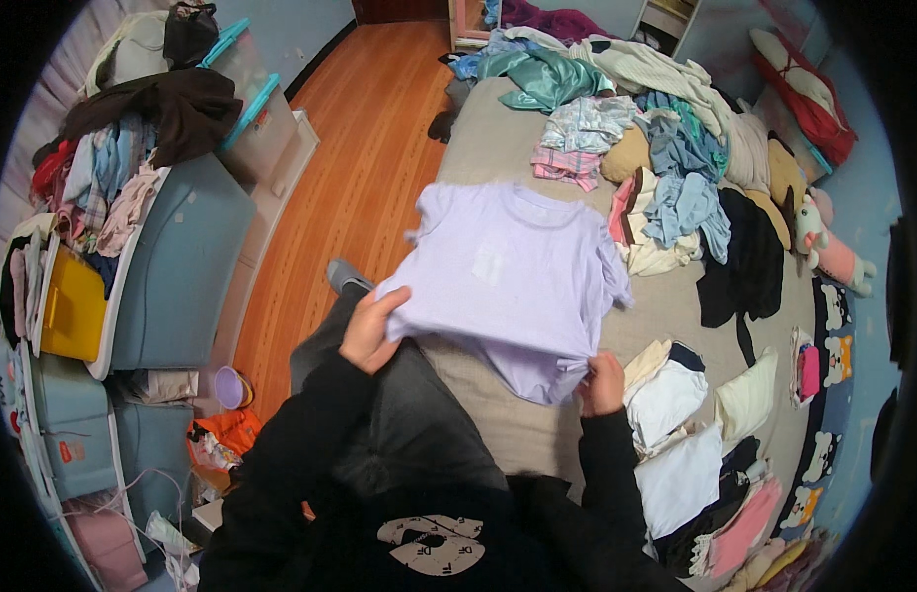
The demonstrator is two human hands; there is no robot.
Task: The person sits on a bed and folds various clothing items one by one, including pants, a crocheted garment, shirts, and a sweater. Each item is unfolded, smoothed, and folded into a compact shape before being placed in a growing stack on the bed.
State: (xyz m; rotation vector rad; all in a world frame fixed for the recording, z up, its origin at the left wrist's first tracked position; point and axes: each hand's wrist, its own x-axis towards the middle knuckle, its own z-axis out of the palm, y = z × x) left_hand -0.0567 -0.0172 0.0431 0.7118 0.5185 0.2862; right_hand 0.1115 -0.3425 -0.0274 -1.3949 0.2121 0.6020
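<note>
A lavender short-sleeved T-shirt (503,259) is stretched between my hands over the bed, its neckline pointing away from me. My left hand (373,329) grips the hem at its left corner, thumb on top. At the right corner of the hem, my right hand (602,385) pinches the bunched fabric. The hem is lifted, and part of the shirt's other layer hangs below it. Both sleeves lie loosely at the sides, and a small pale patch shows on the middle of the shirt.
Folded clothes (680,473) lie on the bed at the right, near a pale green cushion (747,396). Heaped garments (651,140) and stuffed toys (832,251) cover the far right. Plastic storage bins (184,274) line the left side, beyond the wooden floor (355,148).
</note>
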